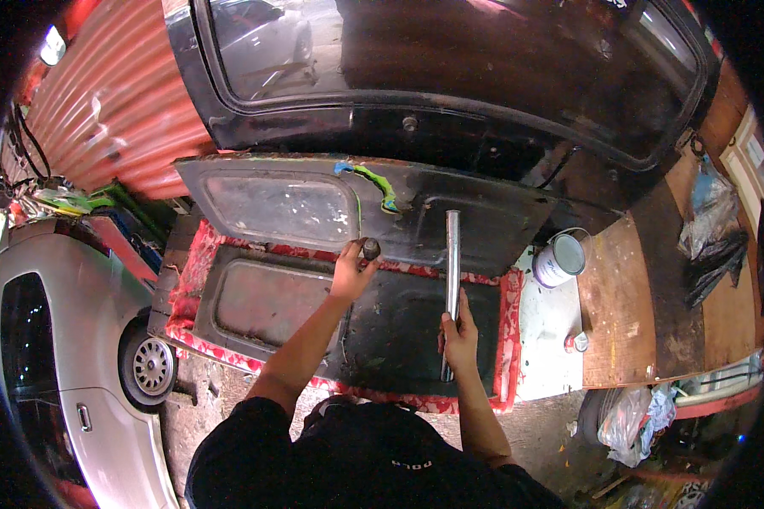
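My left hand (351,273) is closed on a dark tool with a round end (370,248); its exact kind does not show. It is at the lower edge of a black metal panel (399,225), which has pressed recesses and a green and blue streak. To the right, my right hand (459,339) grips a long shiny metal tube (453,263) near its lower part. The tube's upper end overlaps the panel in view. Below the panel lies a dark surface with raised outlines (272,305), bordered by red and white patterned cloth (509,339).
A dark vehicle with a large window (416,127) stands behind the panel. A paint can (558,261) and a small can (576,342) sit on a white board at right, beside wooden boards (624,305). Plastic bags (709,212) hang farther right. A silver car (102,339) is at left.
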Available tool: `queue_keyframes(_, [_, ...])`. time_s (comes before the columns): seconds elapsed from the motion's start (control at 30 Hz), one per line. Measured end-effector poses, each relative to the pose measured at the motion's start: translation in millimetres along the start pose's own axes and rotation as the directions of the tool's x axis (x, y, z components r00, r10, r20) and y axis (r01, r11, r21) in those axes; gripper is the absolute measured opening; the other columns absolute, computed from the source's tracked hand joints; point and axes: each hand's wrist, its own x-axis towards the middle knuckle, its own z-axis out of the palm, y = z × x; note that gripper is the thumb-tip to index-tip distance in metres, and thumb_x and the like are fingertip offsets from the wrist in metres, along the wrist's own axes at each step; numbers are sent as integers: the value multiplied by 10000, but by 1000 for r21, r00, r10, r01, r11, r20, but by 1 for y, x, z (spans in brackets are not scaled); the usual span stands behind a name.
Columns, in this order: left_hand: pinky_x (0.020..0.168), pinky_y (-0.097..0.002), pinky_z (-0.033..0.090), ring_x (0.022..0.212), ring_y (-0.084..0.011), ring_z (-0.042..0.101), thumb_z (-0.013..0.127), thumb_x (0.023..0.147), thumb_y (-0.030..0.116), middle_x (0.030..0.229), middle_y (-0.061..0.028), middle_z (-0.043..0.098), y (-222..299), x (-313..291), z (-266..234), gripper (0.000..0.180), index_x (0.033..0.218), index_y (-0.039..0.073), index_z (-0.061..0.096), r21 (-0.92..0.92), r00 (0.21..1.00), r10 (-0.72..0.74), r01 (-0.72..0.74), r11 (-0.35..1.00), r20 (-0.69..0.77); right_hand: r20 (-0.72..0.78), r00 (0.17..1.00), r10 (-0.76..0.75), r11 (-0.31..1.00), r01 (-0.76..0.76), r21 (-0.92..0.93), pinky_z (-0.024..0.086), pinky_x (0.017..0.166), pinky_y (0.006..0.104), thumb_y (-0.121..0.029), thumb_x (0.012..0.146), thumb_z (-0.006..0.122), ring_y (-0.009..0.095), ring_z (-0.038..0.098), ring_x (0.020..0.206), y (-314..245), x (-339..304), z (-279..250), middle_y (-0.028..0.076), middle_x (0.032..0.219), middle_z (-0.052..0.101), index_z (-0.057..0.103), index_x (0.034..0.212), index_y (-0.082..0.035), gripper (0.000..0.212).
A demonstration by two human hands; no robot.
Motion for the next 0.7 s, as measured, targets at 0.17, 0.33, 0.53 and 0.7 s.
queue_keyframes(0.17, [818, -358, 487, 865, -281, 593, 721, 762, 112, 1004, -178, 611, -20, -17, -12, 381, 1087, -24, 575, -197, 987, -52, 21, 980, -154, 24, 999, 24, 1000, -24, 9, 397, 408, 239, -137, 941, 641, 67, 467, 477, 11, 4, 9, -23, 674, 490, 333, 1528, -123, 662])
queue_keyframes(0.33, [777, -377, 505, 806, -313, 613, 730, 699, 94, 899, -164, 626, -1, 15, -33, 353, 1013, -9, 606, 33, 982, -17, 24, 999, -185, 13, 1000, 27, 999, -28, 24, 398, 381, 251, -180, 908, 703, 73, 477, 448, 4, 14, 24, -23, 628, 494, 489, 1365, -34, 526])
queue_keyframes(0.53, [1029, -435, 421, 1201, -316, 530, 786, 685, 153, 1292, -126, 550, 25, 96, -64, 672, 1320, 84, 574, 447, 875, 481, -410, 795, -53, 33, 999, -23, 999, 21, 46, 401, 374, 249, -172, 887, 721, 69, 480, 436, -26, 43, 63, -22, 616, 499, 560, 1166, -30, 352])
queue_keyframes(0.7, [1119, -557, 257, 1310, -308, 428, 761, 746, 261, 1421, -107, 445, 22, 123, -66, 790, 1452, 122, 435, 630, 899, 420, -397, 667, 121, 43, 999, -29, 999, 28, 15, 400, 371, 250, -153, 878, 726, 70, 482, 435, -37, 38, 71, -22, 618, 503, 561, 1166, -31, 353])
